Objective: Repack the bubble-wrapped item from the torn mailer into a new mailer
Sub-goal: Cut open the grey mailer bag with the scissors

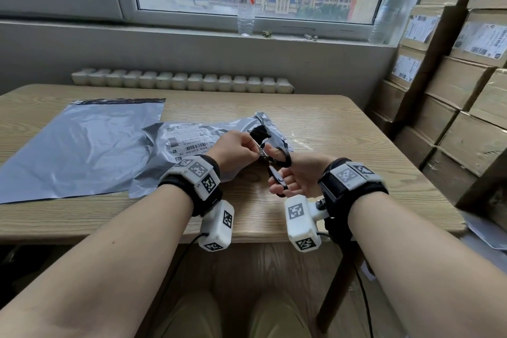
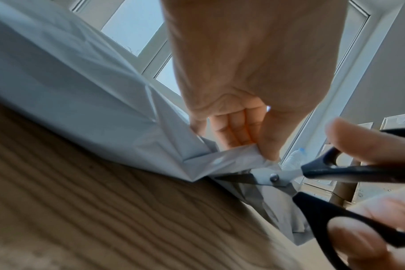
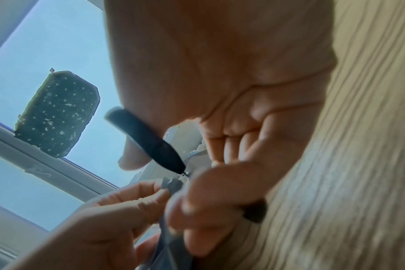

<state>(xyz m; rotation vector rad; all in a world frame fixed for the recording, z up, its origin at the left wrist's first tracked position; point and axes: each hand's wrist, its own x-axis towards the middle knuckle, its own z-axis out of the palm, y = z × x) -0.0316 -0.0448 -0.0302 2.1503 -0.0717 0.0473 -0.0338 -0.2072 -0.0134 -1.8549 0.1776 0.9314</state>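
A crumpled grey torn mailer (image 1: 192, 143) with a shipping label lies mid-table, a dark tear (image 1: 260, 132) in its top. My left hand (image 1: 236, 149) pinches a lifted corner of the mailer (image 2: 222, 160). My right hand (image 1: 296, 175) holds black-handled scissors (image 1: 277, 164) with fingers through the loops; the blades (image 2: 254, 178) sit at the pinched corner. A flat new grey mailer (image 1: 82, 145) lies to the left. The bubble-wrapped item is hidden inside the torn mailer.
The wooden table (image 1: 343, 145) backs onto a radiator (image 1: 181, 81) under a window. Two plastic bottles (image 1: 246, 0) stand on the sill. Stacked cardboard boxes (image 1: 461, 77) crowd the right side.
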